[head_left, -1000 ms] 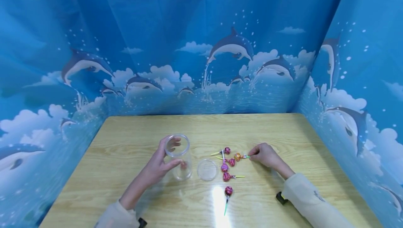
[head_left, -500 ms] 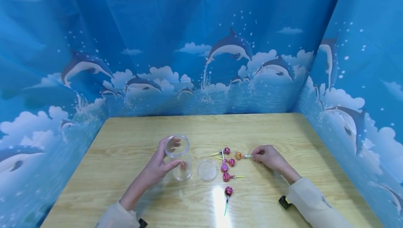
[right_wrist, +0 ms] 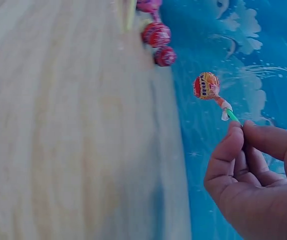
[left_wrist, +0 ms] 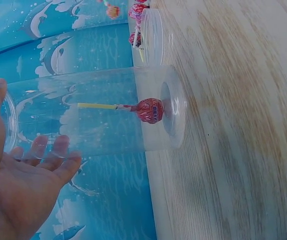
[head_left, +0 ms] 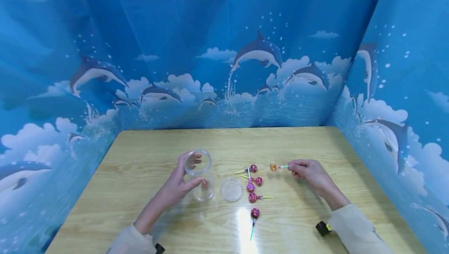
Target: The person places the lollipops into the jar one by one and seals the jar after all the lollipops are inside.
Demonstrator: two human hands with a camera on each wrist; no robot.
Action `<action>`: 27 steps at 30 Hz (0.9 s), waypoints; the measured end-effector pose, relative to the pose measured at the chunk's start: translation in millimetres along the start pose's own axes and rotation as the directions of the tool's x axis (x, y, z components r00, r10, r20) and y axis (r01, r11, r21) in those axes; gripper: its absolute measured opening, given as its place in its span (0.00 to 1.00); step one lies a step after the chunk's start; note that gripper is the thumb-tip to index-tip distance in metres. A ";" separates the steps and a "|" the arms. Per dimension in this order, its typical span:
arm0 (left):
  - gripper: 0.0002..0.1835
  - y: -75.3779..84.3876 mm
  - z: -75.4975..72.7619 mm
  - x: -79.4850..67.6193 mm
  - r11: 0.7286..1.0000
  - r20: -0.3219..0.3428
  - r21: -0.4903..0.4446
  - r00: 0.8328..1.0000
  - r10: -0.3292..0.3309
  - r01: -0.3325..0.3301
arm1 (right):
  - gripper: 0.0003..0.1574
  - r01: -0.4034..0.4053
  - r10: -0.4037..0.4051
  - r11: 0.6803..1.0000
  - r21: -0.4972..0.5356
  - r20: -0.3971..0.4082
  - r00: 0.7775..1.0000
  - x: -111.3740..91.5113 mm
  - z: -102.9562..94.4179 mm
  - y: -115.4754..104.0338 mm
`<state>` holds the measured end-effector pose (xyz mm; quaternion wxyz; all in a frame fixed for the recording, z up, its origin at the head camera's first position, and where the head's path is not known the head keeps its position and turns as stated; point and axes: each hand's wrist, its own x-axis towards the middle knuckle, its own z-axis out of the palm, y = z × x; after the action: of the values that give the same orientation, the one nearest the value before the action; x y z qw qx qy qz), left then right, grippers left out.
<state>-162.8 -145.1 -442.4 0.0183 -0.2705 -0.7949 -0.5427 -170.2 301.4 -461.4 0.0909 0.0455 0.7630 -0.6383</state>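
Observation:
My left hand (head_left: 175,187) holds a clear plastic jar (head_left: 205,194) upright on the table, thumb and fingers around its upper part. Inside the jar, a red-wrapped lollipop (left_wrist: 150,110) with a yellow stick stands head down at the bottom, as the left wrist view shows. My right hand (head_left: 314,176) pinches the green stick of an orange-wrapped lollipop (right_wrist: 206,86) between thumb and forefinger. That lollipop's head points left, raised above the table in the right wrist view. The jar's mouth is uncovered.
A round clear lid (head_left: 231,189) lies just right of the jar. Several red and purple lollipops lie beyond it, some crossing, with one red lollipop (head_left: 255,213) apart near the front. The wooden table (head_left: 158,141) meets a blue dolphin-print curtain (head_left: 196,32) behind.
My right hand has lifted the orange lollipop off the table beside the others and drawn it to the right. The left hand and jar have stayed put.

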 end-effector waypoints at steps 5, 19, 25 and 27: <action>0.43 -0.5 -0.1 -0.1 1.000 0.003 -0.001 1.000 -0.009 0.009 | 0.17 0.021 -0.025 0.994 0.109 0.035 0.999 -7.0 -7.5 -9.7; 0.42 0.2 -0.3 0.6 1.000 0.009 0.007 1.000 0.001 -0.001 | 0.08 0.119 -0.133 0.967 0.226 0.049 0.990 -16.4 -6.2 -36.0; 0.42 0.4 -0.6 0.2 1.000 0.010 0.010 1.000 0.006 -0.006 | 0.09 0.128 -0.140 0.969 0.211 0.041 0.989 -16.0 -2.0 -45.4; 0.42 0.3 -0.8 0.1 1.000 0.007 0.011 1.000 0.011 -0.011 | 0.09 0.130 -0.142 0.969 0.208 0.044 0.989 -15.6 0.6 -49.5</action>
<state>-162.9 -145.6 -441.8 0.0203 -0.2767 -0.7964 -0.5374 -164.0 292.6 -410.6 0.0640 -0.0163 0.6917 -0.7192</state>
